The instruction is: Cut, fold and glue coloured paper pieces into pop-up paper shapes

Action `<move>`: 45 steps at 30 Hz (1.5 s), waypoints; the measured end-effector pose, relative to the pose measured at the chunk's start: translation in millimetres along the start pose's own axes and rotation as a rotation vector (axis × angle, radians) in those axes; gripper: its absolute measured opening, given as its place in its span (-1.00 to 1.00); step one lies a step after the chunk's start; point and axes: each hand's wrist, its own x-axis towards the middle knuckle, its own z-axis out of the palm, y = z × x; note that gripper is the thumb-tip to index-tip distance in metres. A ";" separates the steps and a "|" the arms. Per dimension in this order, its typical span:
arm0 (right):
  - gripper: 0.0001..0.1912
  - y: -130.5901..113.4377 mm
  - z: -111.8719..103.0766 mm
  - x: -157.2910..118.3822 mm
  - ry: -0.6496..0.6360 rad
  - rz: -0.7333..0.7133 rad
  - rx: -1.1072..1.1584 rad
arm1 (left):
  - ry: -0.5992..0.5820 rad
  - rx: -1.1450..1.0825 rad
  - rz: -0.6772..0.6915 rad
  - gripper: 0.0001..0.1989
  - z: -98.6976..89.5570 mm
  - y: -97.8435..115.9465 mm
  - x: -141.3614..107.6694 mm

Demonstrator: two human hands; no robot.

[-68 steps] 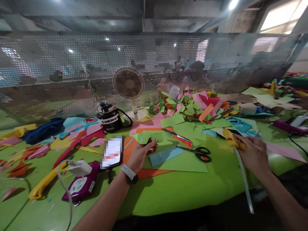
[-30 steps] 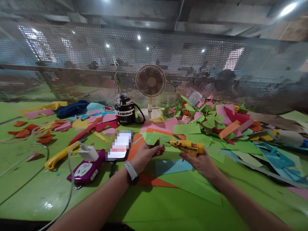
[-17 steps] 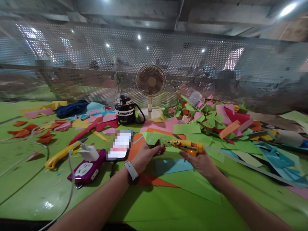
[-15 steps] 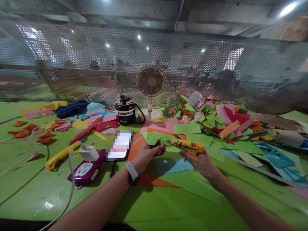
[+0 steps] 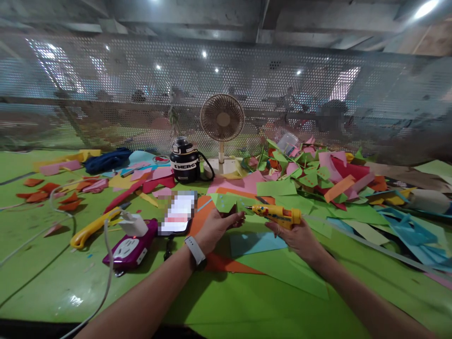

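Head | left hand [image 5: 213,231] angled inward, pinching green paper [image 5: 225,203] | right hand [image 5: 302,241] mirrored, gripping glue gun [image 5: 277,214]

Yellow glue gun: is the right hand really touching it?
Touching. The head view shows the right hand closed on the back of the yellow glue gun, with no gap.

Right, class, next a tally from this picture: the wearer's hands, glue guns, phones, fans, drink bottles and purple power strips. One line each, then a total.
Hands: 2 (left hand, right hand)
Glue gun: 1
Phone: 1
Fan: 1
Drink bottle: 1
Purple power strip: 1
Total: 7
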 end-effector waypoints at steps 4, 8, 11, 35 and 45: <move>-0.63 -3.2 0.1 -1.0 0.005 0.009 0.016 | -0.009 -0.010 0.004 -0.70 0.8 0.5 -0.3; -0.62 -4.0 0.0 -0.9 -0.006 0.005 0.024 | 0.001 -0.004 0.013 -0.69 1.9 1.9 -1.5; -0.62 -2.4 -0.1 -0.2 -0.002 0.000 0.008 | -0.016 0.005 0.009 -0.71 2.3 2.8 -2.2; -0.59 1.8 0.1 -1.7 0.003 0.066 -0.043 | -0.015 0.030 0.029 -0.69 2.7 2.5 -2.1; -0.58 3.0 0.5 -1.7 0.002 0.038 -0.024 | 0.009 0.068 0.076 -0.68 0.1 -1.7 0.7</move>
